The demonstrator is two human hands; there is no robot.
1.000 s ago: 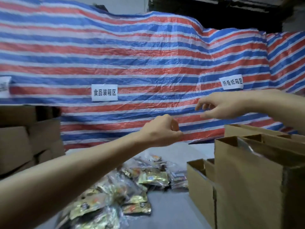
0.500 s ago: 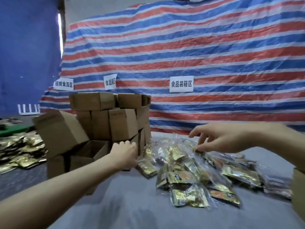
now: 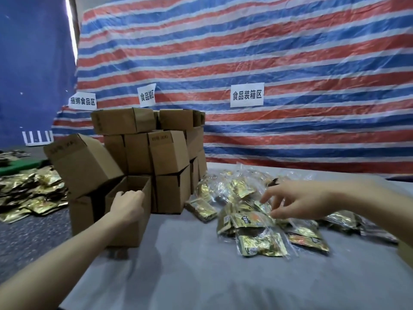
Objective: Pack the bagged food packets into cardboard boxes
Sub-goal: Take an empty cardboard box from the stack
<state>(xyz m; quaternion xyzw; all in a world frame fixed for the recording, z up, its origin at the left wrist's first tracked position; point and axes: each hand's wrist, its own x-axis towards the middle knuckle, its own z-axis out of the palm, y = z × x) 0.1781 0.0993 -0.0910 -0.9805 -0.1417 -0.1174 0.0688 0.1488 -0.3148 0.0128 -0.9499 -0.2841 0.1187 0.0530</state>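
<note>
Status entry, left to right.

- 9 o'clock, far edge: a heap of loose gold packets, not in clear bags. They lie on a darker surface beside the grey tabletop.
- 10 o'clock: box stack, several tiers of small cardboard boxes, most with flaps closed. One box leans tilted against the stack. Contents are not visible, so I cannot tell which are filled.
- Just in front of the stack: open cardboard box, upright, mouth up. The left hand grips its near rim, fingers curled over the edge into the opening. No packet shows in the visible part of the interior; the floor of the box is hidden.
- 2 to 3 o'clock: bagged food packets, a loose pile of clear bags with gold sachets inside, lying on the tabletop and well apart from the open box.
- Above the pile: right hand, fingers spread and reaching down, holding nothing. Whether a fingertip touches a bag cannot be told.

Judgement: this box is at its start. It is steadied and ready, but no bag has been picked. The pile is large, so much packing appears to remain.
</note>
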